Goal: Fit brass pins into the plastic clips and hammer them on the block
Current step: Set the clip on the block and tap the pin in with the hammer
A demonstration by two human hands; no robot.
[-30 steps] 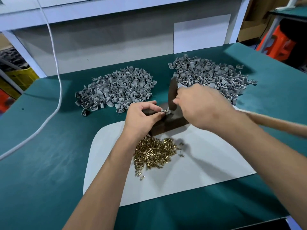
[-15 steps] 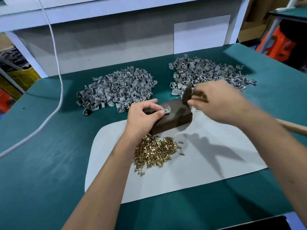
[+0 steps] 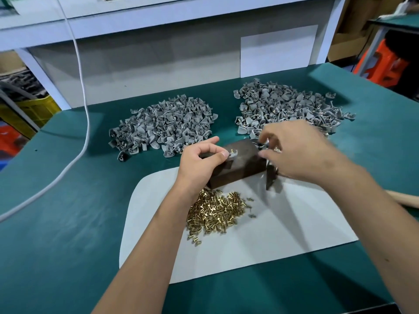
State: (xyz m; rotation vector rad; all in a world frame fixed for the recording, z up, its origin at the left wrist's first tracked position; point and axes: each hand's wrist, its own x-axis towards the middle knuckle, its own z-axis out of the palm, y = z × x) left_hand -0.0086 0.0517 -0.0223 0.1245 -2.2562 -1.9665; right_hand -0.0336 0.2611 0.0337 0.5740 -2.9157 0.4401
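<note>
Head view, the only one. Left hand (image 3: 199, 164) curled over the near end of the block (image 3: 240, 162), thumb and forefinger pinched shut on one grey clip (image 3: 232, 154) that sits on the block's top face; a glint of brass shows at the clip, likely a pin already seated. Right hand (image 3: 294, 150) blurred, just right of the block, fingers folded around a hammer (image 3: 271, 175): dark head hangs below the hand, pale wooden handle pokes out past the forearm at far right.

Step, as I judge it: clip staged on the block, hammer not over it. Next move calls for bringing the head square above the pin and striking short, with the left fingertips clear of the face.

Materials: block dark, smooth, hard-edged, brick-shaped. Clips matte grey plastic, curved and shell-like, in two heaps at the back, left heap (image 3: 163, 128) and right heap (image 3: 288, 107); the right one shows brass specks, probably finished pieces. Pins (image 3: 215, 209) small, shiny, headed, heaped loose on a white mat (image 3: 294, 234) with rounded corners. Table (image 3: 56, 223) covered in teal felt-like cloth.
</note>
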